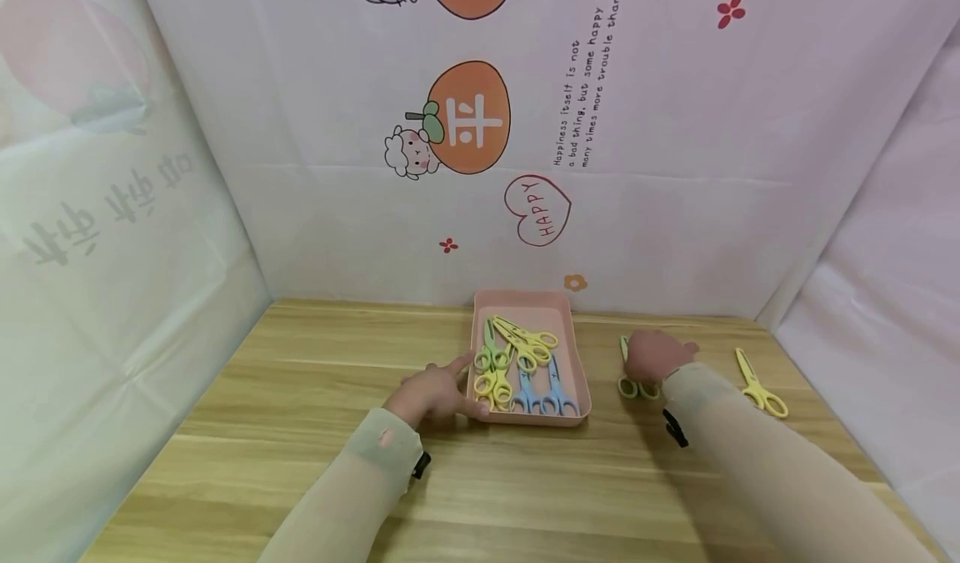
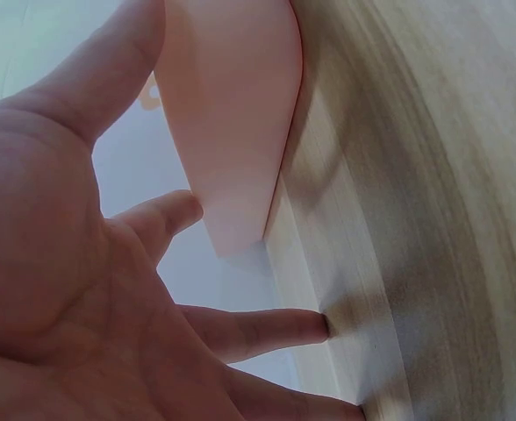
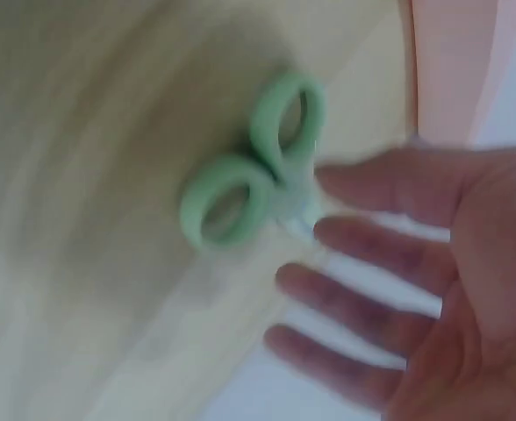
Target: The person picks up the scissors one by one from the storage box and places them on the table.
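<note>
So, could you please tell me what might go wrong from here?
The green ring-handled scissors might slip or swing open, since the right hand is close to their pivot. An added pair could tangle with the overlapping yellow ring-handled scissors in the pink rectangular tray. The tray might shift if the left hand, touching its edge, pushes.

The left hand (image 2: 109, 263) touches the tray (image 2: 232, 114) — two fingertips touch the table (image 2: 451, 219) beside the tray.

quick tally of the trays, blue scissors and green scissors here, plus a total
Pink rectangular tray: 1
Blue scissors with looped handles: 2, in the tray
Green scissors with looped handles: 2, one in the tray, one at the right hand
Total: 5
</note>
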The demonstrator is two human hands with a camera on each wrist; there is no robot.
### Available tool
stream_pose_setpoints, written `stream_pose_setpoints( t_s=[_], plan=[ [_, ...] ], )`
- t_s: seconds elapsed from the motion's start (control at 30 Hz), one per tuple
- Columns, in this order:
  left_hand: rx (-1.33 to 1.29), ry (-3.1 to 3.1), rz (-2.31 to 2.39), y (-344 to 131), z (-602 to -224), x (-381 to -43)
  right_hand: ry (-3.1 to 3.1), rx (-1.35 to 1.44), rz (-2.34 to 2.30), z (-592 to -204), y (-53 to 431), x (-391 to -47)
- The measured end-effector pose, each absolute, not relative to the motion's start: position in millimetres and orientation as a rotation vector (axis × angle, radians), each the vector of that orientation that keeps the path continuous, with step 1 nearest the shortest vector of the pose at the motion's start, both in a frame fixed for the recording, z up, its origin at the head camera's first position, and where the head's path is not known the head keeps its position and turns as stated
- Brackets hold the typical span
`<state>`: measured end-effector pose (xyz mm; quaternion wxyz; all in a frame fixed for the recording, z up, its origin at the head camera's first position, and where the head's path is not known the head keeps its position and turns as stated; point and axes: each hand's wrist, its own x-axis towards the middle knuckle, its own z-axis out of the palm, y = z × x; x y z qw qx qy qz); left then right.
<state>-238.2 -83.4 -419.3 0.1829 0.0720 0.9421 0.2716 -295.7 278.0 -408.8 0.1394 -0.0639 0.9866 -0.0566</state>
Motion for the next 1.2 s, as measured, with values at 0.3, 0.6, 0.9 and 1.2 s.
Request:
stream_pose_setpoints(
  t_s=[0.3,0.6,0.9,1.2],
  plan=[
    [0.214,2.657,0.764,-85,-422,-240,2.815,-0.448,-0.042,-413,290,-298],
    [0.207,2.66,0.75,-85,-422,-241,2.815,-0.488,-0.076,-418,301,-293],
    [0.19,2.654,0.765,-85,-423,-242,2.799,-0.486,-0.031,-410,325,-292],
    [0.197,2.648,0.777,-85,-423,-242,2.789,-0.488,-0.064,-415,362,-296]
  ],
)
